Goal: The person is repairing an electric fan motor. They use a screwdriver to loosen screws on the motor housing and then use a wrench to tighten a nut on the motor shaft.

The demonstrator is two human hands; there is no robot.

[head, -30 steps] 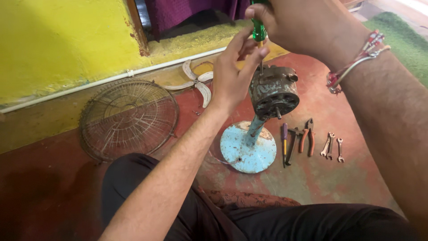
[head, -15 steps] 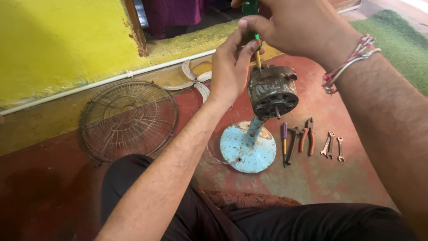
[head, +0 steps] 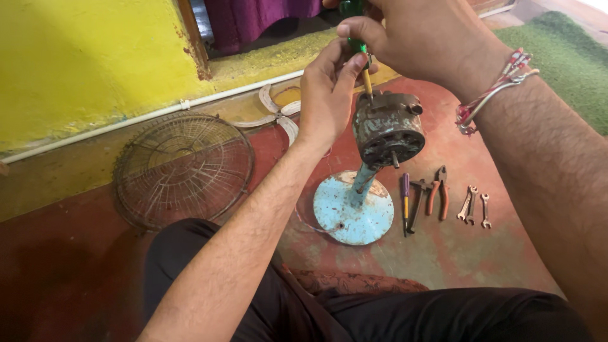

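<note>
- My right hand [head: 411,35] is closed around the green handle of a screwdriver [head: 356,44], gripping it from above — the shaft points down onto the top of the fan motor [head: 387,128].
- My left hand [head: 327,95] is half-curled just left of the motor, thumb and fingertips pinched on the screwdriver shaft close to the handle.
- The motor is rusty and grey, sitting atop a short tilted stem that rises from a round light-blue base [head: 354,212] on the red floor.
- Right of that base lie a purple-handled screwdriver [head: 405,199], dark pliers [head: 417,202], orange-handled pliers [head: 438,190] and two small spanners [head: 475,204] — all near one another in a row.
- Left of the base, well apart, a wire fan guard [head: 183,168] lies flat.
- Beyond the base, near the yellow wall [head: 88,57], lies a pale fan blade [head: 275,117].
</note>
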